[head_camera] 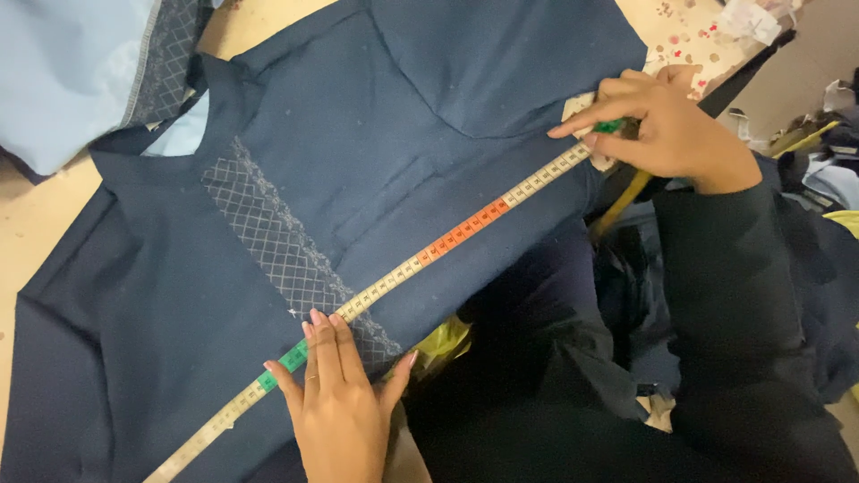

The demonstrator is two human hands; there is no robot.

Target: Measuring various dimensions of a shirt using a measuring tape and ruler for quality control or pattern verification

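The tape point(429, 252) lies taut on the dark blue garment point(358, 134), its long axis running diagonally from the garment's lower left, across the stitched lattice panel point(268, 237), up to the right edge. The left hand point(335, 402) lies flat with fingers spread open, pressing the tape onto the garment just below the panel, while the right hand point(667, 121) pinches the tape's far end at the garment's right edge, forefinger stretched along it. Beyond that edge the table point(27, 233) ends and cloth heaps crowd in; bare garment lies open above the tape.
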